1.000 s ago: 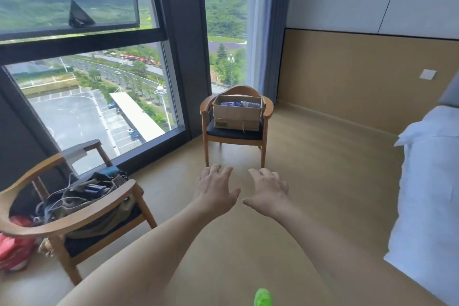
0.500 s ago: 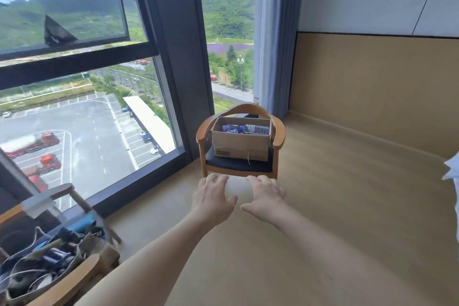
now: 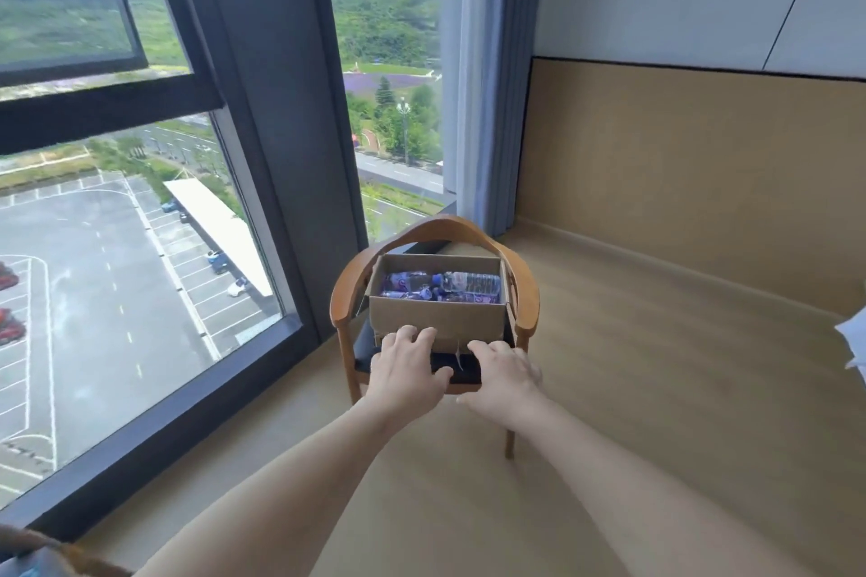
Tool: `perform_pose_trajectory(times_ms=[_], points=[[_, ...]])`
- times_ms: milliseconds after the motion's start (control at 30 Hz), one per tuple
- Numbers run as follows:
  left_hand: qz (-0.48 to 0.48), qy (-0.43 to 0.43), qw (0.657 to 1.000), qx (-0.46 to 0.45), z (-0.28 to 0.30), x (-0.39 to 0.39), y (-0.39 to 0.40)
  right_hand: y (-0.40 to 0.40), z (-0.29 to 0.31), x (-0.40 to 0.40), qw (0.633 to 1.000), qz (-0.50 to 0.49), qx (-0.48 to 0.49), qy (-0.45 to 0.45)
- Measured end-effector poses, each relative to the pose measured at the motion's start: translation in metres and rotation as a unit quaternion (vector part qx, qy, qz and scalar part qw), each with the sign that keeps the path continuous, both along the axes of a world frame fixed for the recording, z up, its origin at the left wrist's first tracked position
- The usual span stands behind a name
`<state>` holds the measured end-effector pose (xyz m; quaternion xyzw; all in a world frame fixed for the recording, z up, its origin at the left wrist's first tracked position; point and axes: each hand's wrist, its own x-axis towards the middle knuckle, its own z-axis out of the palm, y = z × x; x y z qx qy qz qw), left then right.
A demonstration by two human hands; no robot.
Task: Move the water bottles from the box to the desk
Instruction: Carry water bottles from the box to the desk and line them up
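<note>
Two bare forearms, no sleeves, left hand (image 3: 406,368), right hand (image 3: 503,377), no rings or watch

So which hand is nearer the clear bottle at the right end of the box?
Right. The right hand reaches below the clear bottle, near the box front; the left hand is further left.

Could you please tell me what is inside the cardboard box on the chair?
Water bottles with purple labels lie on their sides inside the cardboard box. Its front wall hides whatever lies lower down.

High-rise bedroom, curtain (image 3: 482,75), wooden armchair (image 3: 433,276)
</note>
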<state>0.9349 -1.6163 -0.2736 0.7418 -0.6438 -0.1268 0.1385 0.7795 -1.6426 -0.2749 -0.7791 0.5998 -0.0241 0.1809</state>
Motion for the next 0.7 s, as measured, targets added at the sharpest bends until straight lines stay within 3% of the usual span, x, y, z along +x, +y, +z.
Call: perform_pose_trajectory(times_ms=[267, 700], points=[[-0.014, 0.014, 1.000, 0.022, 0.005, 0.093, -0.152, -0.131, 0.005, 0.081, 0.996, -0.064, 0.027, -0.052], [0.005, 0.040, 0.994, 0.104, -0.087, 0.155, -0.333, -0.329, -0.069, 0.143, 0.993, -0.047, 0.109, -0.014]])
